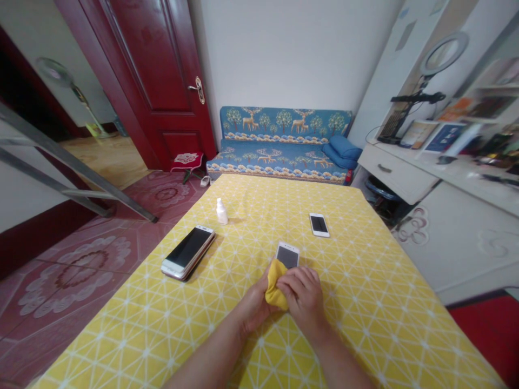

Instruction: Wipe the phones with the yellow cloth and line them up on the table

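My left hand [258, 300] is closed around the lower part of a white smartphone [288, 255], whose dark screen faces up. In my right hand [305, 294] a yellow cloth [276, 285] is bunched up and pressed against the phone's lower end, which it hides. Left of my hands, a larger white phone [188, 249] lies on top of what looks like another phone. A small white bottle [221, 211] stands upright farther back. At the right lies a smaller white phone [319, 225], screen up.
A yellow patterned tablecloth [357, 324] covers the table. Beyond its far edge is a blue sofa [275, 154]. A white cabinet [466, 237] stands to the right, with a ring light [444, 54] on it. On the left are a metal ladder [91, 193] and a red door [154, 65].
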Available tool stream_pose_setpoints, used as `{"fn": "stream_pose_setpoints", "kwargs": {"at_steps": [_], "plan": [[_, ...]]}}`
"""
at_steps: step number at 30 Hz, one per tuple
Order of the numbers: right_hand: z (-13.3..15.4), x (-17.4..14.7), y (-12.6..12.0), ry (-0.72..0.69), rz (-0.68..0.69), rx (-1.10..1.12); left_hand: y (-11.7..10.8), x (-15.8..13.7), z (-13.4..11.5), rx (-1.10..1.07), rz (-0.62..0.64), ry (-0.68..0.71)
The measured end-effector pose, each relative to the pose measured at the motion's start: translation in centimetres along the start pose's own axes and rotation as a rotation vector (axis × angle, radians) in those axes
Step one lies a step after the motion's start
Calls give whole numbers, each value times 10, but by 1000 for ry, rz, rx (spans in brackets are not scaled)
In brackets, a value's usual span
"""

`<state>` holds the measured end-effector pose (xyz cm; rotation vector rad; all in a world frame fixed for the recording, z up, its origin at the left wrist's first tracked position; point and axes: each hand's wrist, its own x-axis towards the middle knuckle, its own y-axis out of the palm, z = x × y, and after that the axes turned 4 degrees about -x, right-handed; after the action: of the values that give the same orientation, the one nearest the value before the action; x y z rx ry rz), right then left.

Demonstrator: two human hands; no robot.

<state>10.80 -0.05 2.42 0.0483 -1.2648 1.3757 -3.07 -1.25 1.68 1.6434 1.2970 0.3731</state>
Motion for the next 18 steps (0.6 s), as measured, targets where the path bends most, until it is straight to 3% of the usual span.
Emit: {"fn": "stream_pose_setpoints", "kwargs": {"at_steps": [4,14,18], "plan": [[5,-3,-2,-15,9,3,0,1,0,-20,-8,-16],[15,-4,7,-48,126,27,1,0,-1,-24,33,106],[12,-5,7,-69,85,1,3,-1,-1,-9,51,80]]}}
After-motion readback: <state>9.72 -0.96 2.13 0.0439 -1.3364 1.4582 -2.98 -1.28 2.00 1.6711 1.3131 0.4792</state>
